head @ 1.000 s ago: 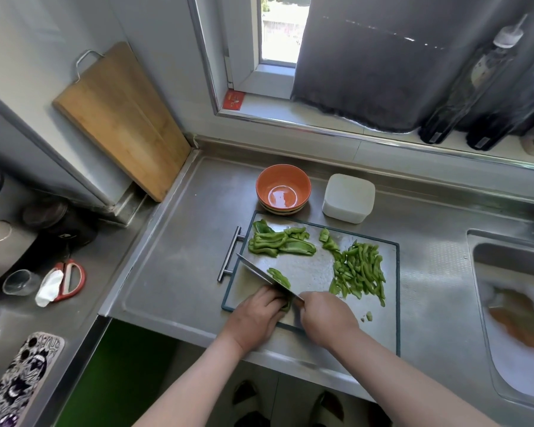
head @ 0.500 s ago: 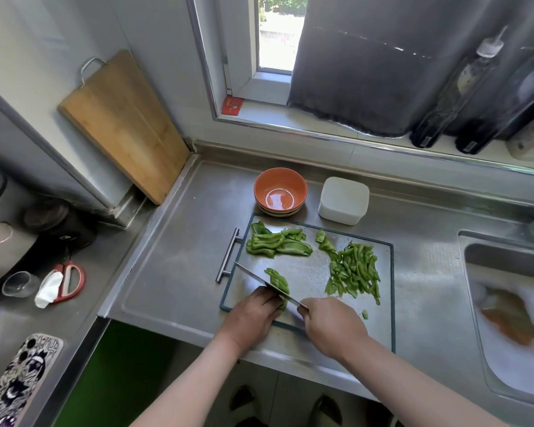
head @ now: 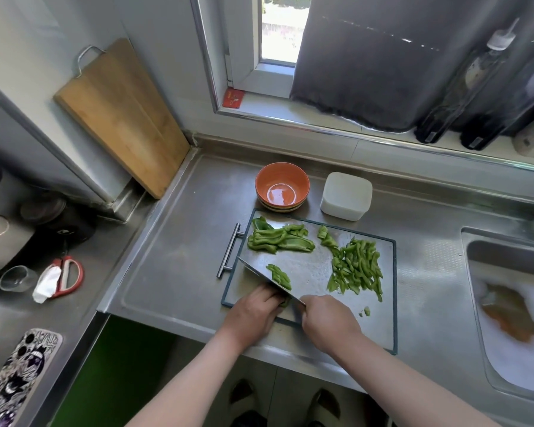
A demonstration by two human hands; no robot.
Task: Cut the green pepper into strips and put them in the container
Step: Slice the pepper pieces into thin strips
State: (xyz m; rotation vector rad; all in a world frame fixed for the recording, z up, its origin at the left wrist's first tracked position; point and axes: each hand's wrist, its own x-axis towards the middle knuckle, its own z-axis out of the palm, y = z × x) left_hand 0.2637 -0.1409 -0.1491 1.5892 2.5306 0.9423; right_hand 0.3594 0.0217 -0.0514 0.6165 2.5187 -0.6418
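Observation:
On the steel cutting board [head: 383, 322] my right hand [head: 327, 322] grips the handle of a cleaver [head: 265, 277], its blade running to the upper left. My left hand [head: 255, 309] presses curled fingers on a green pepper piece [head: 285, 302] right beside the blade; most of that piece is hidden. A few fresh strips [head: 279, 275] lie on the blade's far side. Uncut pepper pieces [head: 278, 240] sit at the board's back left, and a heap of cut strips [head: 356, 266] lies to the right. A white container [head: 346, 195] stands behind the board.
An orange bowl [head: 281, 187] stands next to the white container. A sink [head: 512, 303] with foamy water is at the right. A wooden board [head: 121, 115] leans on the left wall. Scissors [head: 68, 275], a glass [head: 17, 277] and a phone [head: 16, 377] lie on the left counter.
The cleaver and both hands stay at the board's front left over the same pepper piece; a few more strips lie beside the blade. The camera has shifted slightly.

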